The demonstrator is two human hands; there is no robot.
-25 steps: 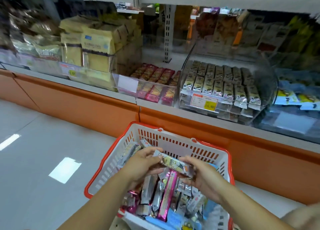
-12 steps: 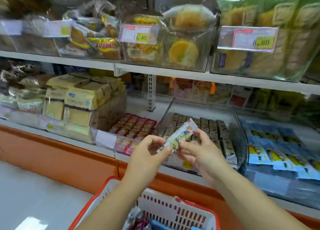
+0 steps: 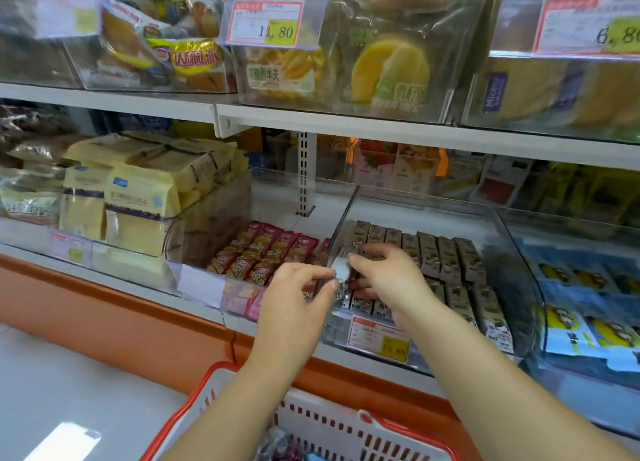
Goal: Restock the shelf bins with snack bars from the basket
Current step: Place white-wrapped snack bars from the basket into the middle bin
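the hands, left hand (image 3: 294, 296) and right hand (image 3: 386, 280), are both pinching a snack bar (image 3: 341, 276), now lifted from the basket (image 3: 325, 405) and going into the clear bin (image 3: 433, 202).

hands: 2, left hand (image 3: 294, 308) and right hand (image 3: 384, 280) | basket (image 3: 329, 412): 1 | held snack bar (image 3: 341, 277): 1

The red-and-yellow price tag (image 3: 273, 22) on the far clear upper-shelf bin (image 3: 453, 79) reads 11.80. The right upper tag (image 3: 592, 24) shows 6.8, cut off. The near tag (image 3: 379, 339) on the clear plastic bin of brown bars (image 3: 512, 249) reads 15.80.
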